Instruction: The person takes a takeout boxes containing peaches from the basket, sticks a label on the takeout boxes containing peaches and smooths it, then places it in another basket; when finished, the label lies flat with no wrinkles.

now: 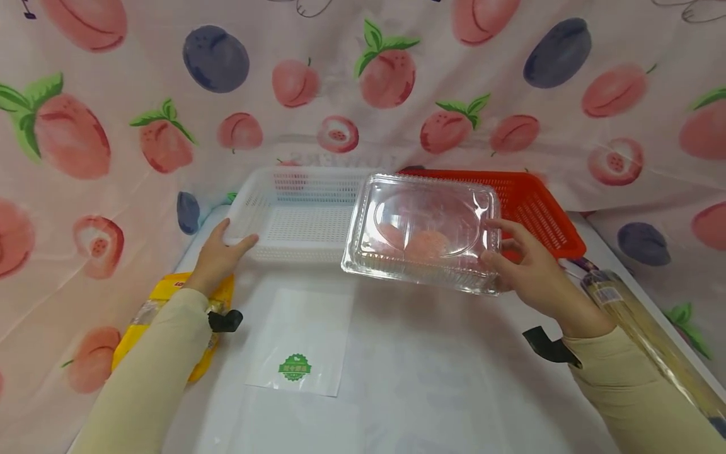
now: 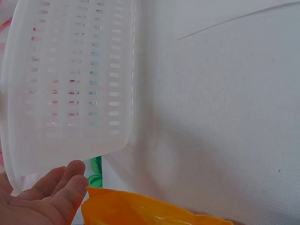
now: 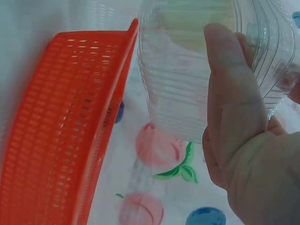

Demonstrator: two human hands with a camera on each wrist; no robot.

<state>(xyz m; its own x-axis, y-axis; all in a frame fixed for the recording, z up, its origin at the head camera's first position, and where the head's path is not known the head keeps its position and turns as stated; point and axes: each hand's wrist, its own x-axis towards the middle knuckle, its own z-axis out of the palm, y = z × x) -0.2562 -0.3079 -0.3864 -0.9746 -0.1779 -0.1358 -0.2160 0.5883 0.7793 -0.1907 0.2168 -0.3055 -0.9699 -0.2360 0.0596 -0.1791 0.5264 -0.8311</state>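
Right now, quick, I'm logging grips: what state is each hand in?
Left hand: open, thumb and fingers spread at the near left corner of the white basket.
Right hand: closed, holding the clear plastic container.

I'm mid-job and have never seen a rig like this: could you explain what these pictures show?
There is no robot: you see a person's bare left hand and right hand. The wide picture comes from a camera worn on the head, looking forward and down; the other two come from cameras on each wrist, facing that hand's work. On the white surface stand a white basket and, right of it, a red basket. Nearer lies a flat white sheet with a green emblem. A yellow packet lies at the left, a long clear-wrapped packet at the right. The right hand holds a clear plastic container up before the baskets; I cannot tell whether anything is inside. The left hand is at the white basket's near left corner.
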